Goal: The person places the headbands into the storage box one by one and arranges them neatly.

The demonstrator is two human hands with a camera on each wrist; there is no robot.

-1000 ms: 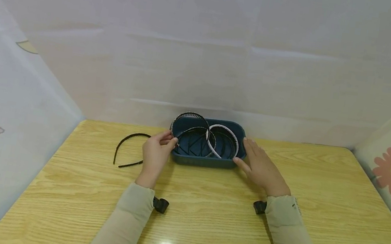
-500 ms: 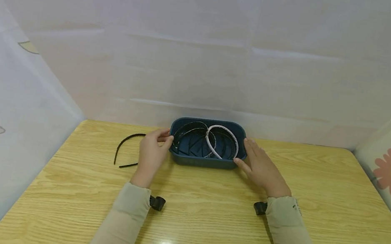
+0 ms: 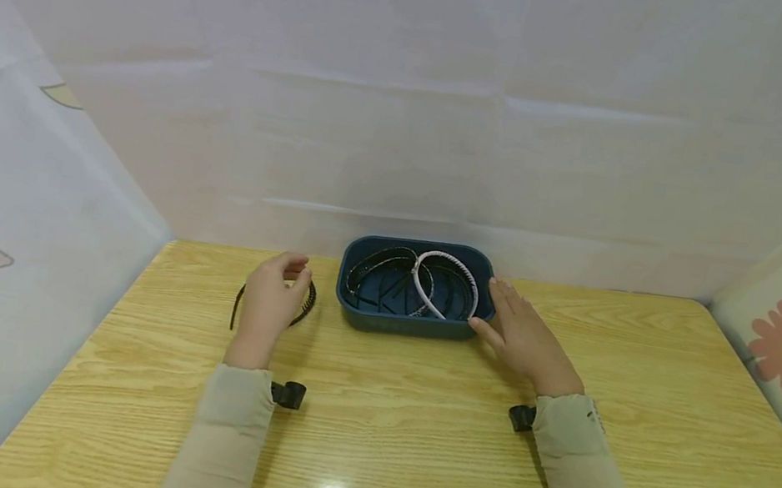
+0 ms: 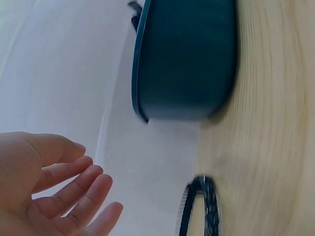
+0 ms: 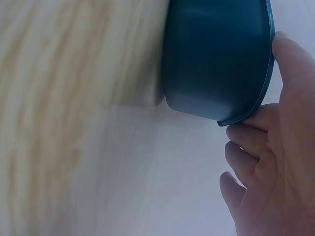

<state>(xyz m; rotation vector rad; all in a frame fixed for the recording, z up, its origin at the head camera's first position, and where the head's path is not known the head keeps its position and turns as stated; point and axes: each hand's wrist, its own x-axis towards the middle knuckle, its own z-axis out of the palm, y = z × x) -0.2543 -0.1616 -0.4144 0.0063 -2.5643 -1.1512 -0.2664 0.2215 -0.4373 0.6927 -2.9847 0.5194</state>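
Observation:
My left hand (image 3: 268,302), fingers loosely bent and holding nothing, hovers over a black toothed headband (image 3: 311,299) lying on the table left of the basket. In the left wrist view, the headband's dark band (image 4: 210,209) is right of the fingers and apart from them. A dark blue plastic basket (image 3: 409,326) stands at the table's back. My right hand (image 3: 525,336) holds its right end, thumb at the front rim and fingers against the end wall. Inside are a white headband (image 3: 472,283) and several dark headbands (image 3: 367,264), overlapping, so their exact number is unclear.
The wooden table (image 3: 400,439) extends in front and to both sides. A pale cloth backdrop (image 3: 349,120) rises close behind the basket, with printed side panels at left and right. Each wrist carries a black camera mount (image 3: 289,395).
My left hand has let go of a black headband, which dropped down into the basket, and moved left over the headband on the table. The right hand has stayed at the basket.

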